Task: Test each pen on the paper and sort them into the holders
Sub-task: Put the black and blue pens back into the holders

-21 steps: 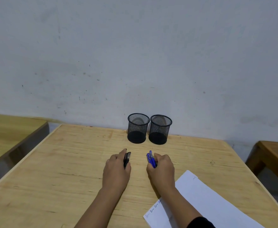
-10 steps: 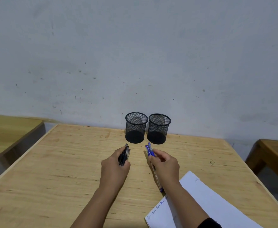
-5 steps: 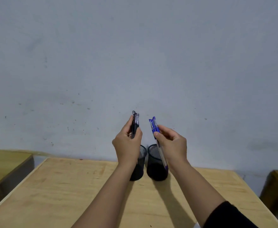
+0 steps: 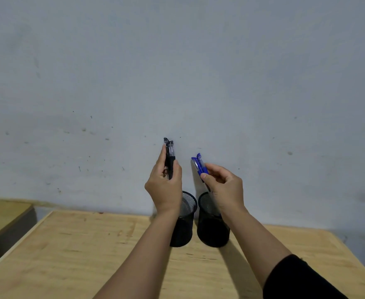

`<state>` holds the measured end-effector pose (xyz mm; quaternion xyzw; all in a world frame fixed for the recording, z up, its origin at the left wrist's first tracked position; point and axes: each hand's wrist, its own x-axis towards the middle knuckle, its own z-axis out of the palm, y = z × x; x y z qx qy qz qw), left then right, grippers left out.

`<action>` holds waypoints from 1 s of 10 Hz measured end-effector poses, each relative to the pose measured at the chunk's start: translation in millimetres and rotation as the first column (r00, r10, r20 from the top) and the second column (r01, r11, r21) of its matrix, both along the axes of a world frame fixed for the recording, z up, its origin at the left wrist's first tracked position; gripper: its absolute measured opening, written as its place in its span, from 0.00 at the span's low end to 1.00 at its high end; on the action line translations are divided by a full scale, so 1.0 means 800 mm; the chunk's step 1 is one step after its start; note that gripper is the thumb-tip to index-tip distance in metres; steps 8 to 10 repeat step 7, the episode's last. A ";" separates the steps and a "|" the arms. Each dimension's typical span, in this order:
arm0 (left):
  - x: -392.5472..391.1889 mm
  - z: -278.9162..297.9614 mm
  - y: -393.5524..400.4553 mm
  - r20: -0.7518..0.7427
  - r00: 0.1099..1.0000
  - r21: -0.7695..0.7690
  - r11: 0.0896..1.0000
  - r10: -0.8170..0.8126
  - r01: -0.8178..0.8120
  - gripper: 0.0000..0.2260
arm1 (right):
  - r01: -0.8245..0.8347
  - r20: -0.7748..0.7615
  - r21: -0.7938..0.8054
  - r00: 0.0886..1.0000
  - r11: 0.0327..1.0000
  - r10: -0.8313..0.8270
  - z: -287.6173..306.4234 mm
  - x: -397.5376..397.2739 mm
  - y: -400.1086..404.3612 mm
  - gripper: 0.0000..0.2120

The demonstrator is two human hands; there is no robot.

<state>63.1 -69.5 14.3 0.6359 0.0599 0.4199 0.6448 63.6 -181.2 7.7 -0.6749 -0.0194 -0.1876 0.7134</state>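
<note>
Just below the middle of the frame both hands are raised in front of the grey wall (image 4: 177, 72), each over one of the two black mesh holders that stand side by side at the far edge of the wooden table (image 4: 69, 255). The left hand (image 4: 164, 186) has its fingers and thumb clamped on a small bundle of black pens (image 4: 170, 155), held nearly upright above the left holder (image 4: 184, 225). The right hand (image 4: 224, 189) pinches a bundle of blue pens (image 4: 199, 165) between thumb and fingertips, tilted with the caps leaning up and to the left; their lower ends run down behind the hand toward the mouth of the right holder (image 4: 211, 229), though whether they have entered it I cannot tell.

From where I stand, the sorting looks settled: black in one hand, blue in the other, each poised over its own cup. The paper is out of view, so I cannot confirm the testing. What remains, by my reckoning, is only to lower and release both bundles; neither holder shows a pen resting inside yet
</note>
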 end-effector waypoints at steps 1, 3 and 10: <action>-0.004 0.000 -0.002 -0.007 0.999 -0.019 0.999 -0.038 0.037 0.19 | -0.004 -0.003 -0.046 1.000 0.999 0.004 -0.005 -0.001 -0.002 0.14; -0.002 -0.008 0.004 -0.115 0.990 0.033 0.996 -0.078 0.082 0.16 | -0.020 -0.047 -0.152 0.999 0.988 0.013 -0.007 -0.002 -0.006 0.13; -0.037 -0.033 0.040 -0.411 0.911 0.255 0.956 -0.026 0.142 0.14 | -0.040 -0.155 -0.721 0.982 0.692 -0.105 -0.043 -0.044 -0.020 0.18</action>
